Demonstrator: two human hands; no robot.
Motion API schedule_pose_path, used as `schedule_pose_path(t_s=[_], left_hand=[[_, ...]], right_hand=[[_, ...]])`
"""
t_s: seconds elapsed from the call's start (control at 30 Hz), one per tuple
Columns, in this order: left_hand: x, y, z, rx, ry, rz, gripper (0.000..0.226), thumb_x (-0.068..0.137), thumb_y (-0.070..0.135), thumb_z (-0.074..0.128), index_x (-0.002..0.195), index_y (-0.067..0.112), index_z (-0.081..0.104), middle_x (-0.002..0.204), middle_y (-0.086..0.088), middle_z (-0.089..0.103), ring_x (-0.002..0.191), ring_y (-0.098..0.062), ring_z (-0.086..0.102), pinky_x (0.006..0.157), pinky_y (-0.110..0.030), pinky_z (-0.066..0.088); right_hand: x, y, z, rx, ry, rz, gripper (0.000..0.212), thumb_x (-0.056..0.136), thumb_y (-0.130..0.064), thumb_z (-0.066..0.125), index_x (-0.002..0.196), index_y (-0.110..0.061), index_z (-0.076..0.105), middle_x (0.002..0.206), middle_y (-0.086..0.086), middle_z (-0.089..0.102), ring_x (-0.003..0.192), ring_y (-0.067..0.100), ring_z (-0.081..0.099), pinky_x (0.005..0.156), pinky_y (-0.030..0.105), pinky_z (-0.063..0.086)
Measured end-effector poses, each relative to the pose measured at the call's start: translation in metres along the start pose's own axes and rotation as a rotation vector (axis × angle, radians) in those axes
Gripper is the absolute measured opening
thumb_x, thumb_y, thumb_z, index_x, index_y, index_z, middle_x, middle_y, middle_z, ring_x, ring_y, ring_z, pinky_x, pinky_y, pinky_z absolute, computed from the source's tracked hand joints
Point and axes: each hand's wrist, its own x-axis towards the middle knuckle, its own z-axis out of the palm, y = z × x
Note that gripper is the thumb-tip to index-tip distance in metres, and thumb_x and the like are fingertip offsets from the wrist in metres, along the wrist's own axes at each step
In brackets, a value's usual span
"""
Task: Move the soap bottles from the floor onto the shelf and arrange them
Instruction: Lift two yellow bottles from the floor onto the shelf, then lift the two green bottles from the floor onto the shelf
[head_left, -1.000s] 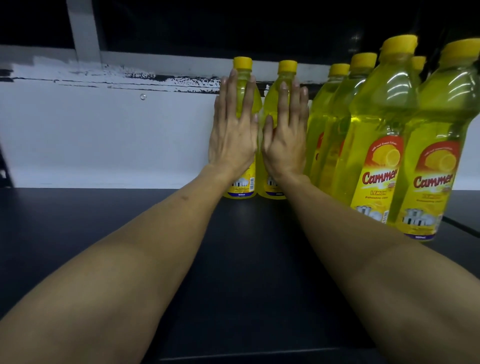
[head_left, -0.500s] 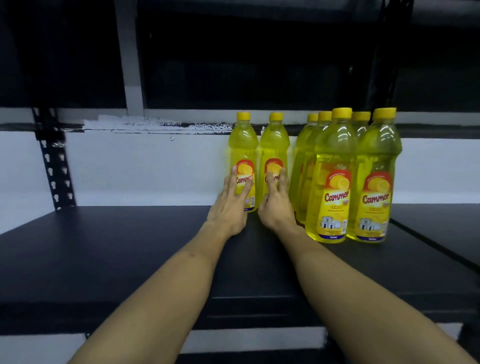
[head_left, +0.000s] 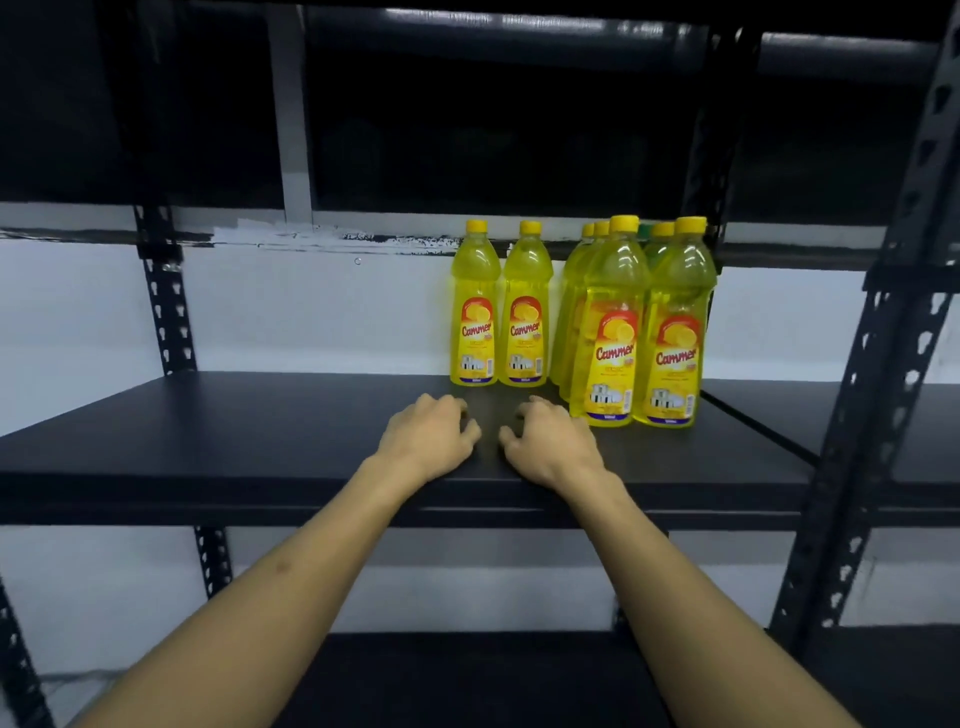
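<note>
- Bottles of yellow soap stand upright on the black shelf (head_left: 260, 431), right of the frame's centre, all with yellow caps and red-and-yellow "Cammer" labels
- Two of them stand side by side at the back against the white wall (head_left: 311, 312): the left back bottle (head_left: 474, 312) and the right back bottle (head_left: 525, 312), close together, labels facing out
- To their right a tighter cluster (head_left: 634, 322) reaches nearer the shelf's front edge; two front bottles show plainly, more stand behind them, partly hidden, so the count is unclear
- Left hand (head_left: 428, 441) lies palm down over the shelf in the middle of the frame, in front of the back pair and apart from it, fingers loosely curled, holding nothing
- Right hand (head_left: 550, 441) lies just beside it in the same way, fingers loosely bent, empty; its fingertips are near the base of the cluster's front left bottle, and contact cannot be told
- Both bare forearms run up from the bottom corners of the frame
- Black slotted uprights (head_left: 163, 291) frame the rack at left and right; a lower shelf (head_left: 467, 675) shows at the bottom
</note>
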Motion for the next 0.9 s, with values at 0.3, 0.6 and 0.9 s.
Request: schedule_pose_path(t_s=[0.3,0.6,0.9], left_hand=[[-0.112,0.008,0.018,0.101,0.198,0.111,0.061,0.105,0.054,0.02,0.144,0.017,0.049,0.151,-0.006,0.048,0.143,-0.025,0.038,0.118,-0.046,0.024],[-0.213,0.037,0.084,-0.295,0.088,0.116,0.059,0.105,0.05,0.037,0.156,0.021,0.032,0.17,-0.001,0.004,0.155,-0.019,0.005,0.119,-0.036,0.019],[-0.31,0.064,0.267,-0.274,-0.561,-0.038,0.066,0.105,0.052,0.035,0.159,0.017,0.023,0.167,-0.012,0.017,0.15,-0.032,0.022,0.117,-0.043,0.029]], right_hand=[[-0.108,0.036,0.03,-0.09,0.214,-0.195,0.057,0.106,-0.048,0.029,0.153,-0.017,0.038,0.159,0.007,0.039,0.15,0.027,0.027,0.123,0.047,0.016],[-0.214,0.096,0.082,0.173,-0.021,-0.044,0.062,0.105,-0.053,0.034,0.159,-0.026,0.021,0.17,0.003,0.003,0.154,0.023,0.017,0.123,0.049,0.015],[-0.311,0.177,0.229,0.269,-0.416,0.501,0.069,0.101,-0.05,0.05,0.156,-0.016,0.028,0.159,0.013,0.03,0.143,0.035,0.036,0.113,0.05,0.034]])
